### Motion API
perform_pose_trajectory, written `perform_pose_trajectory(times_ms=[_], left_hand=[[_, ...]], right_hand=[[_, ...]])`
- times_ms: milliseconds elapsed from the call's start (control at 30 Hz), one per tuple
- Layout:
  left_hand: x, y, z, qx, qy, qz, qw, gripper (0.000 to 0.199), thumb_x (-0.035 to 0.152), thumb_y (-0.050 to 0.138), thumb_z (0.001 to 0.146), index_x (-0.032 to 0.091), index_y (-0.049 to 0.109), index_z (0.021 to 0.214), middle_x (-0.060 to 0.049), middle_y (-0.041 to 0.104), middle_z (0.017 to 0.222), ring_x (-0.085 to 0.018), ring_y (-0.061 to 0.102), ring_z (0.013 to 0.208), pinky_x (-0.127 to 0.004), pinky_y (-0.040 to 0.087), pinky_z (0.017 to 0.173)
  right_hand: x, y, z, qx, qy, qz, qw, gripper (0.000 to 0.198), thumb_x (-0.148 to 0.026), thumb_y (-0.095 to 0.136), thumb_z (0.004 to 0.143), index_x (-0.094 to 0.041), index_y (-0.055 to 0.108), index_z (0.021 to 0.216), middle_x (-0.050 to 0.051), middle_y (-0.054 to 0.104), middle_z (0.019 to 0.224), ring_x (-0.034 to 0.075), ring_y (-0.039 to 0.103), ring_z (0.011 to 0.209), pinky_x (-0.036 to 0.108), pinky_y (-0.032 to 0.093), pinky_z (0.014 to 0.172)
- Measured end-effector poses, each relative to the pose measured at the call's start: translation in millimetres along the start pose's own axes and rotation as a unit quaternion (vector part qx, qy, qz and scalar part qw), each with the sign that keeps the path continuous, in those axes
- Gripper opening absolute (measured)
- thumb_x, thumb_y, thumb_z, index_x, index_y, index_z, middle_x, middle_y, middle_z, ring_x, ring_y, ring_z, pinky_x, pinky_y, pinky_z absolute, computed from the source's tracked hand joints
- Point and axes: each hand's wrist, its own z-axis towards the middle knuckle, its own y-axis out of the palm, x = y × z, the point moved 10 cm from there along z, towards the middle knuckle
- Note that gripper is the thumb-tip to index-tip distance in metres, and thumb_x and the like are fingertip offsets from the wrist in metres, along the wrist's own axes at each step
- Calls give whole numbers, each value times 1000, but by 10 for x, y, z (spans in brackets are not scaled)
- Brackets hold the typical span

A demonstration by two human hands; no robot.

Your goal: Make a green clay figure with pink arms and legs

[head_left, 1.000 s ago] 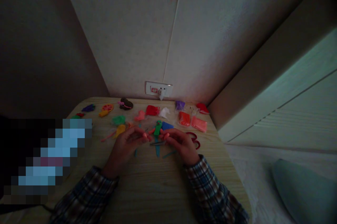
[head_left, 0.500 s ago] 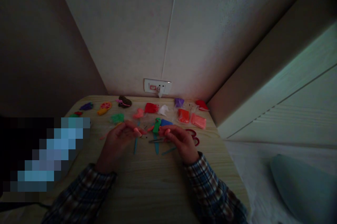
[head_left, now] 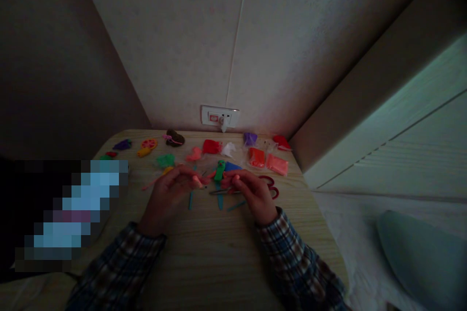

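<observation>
A small green clay figure (head_left: 219, 171) with pink bits at its sides is held up between my hands over the table. My right hand (head_left: 257, 196) pinches it from the right, thumb and fingers together. From the left, my left hand (head_left: 166, 196) has its thumb and fingers closed at the figure's pink side piece; the exact contact is too dark to make out. Below and behind lie blue clay (head_left: 232, 167), blue modelling tools (head_left: 220, 200) and red-handled scissors (head_left: 272, 188), partly hidden by my right hand.
Along the back lie bagged clay such as an orange pack (head_left: 257, 157), a pink pack (head_left: 277, 164) and a red pack (head_left: 211, 146). Finished-looking clay pieces, a brown one (head_left: 175, 138) and an orange-yellow one (head_left: 148, 146), sit left. A wall socket (head_left: 220, 117) holds a plug. A pixelated device stands left.
My left hand has come right, nearer the green figure, so the gap between its fingertips and the figure has narrowed. My right hand keeps its pinch. The view has shifted slightly.
</observation>
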Motion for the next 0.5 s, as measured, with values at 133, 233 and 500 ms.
perform_pose_trajectory(times_ms=[133, 233, 500], left_hand=[[134, 38, 0, 0, 35, -40, 999, 20, 26, 76, 70, 19, 58, 66, 1, 66, 70, -16, 62, 73, -29, 50, 75], [145, 43, -14, -2, 48, -47, 998, 16, 28, 73, 74, 20, 60, 69, 1, 65, 72, -16, 61, 74, -28, 49, 74], [133, 57, -38, -8, 48, 9, 999, 18, 32, 59, 84, 19, 63, 71, -3, 72, 85, -18, 63, 83, -27, 47, 78]], right_hand=[[51, -13, 3, 16, 15, 16, 1000, 28, -47, 73, 72, -22, 66, 78, 0, 70, 68, 17, 66, 68, 29, 54, 67], [121, -91, 10, 58, 32, 25, 998, 32, -36, 87, 55, -21, 60, 65, -4, 67, 63, 13, 62, 61, 24, 51, 62], [105, -70, 16, 33, 4, 2, 999, 28, -48, 70, 75, -22, 69, 86, 3, 74, 76, 22, 70, 74, 35, 56, 71]])
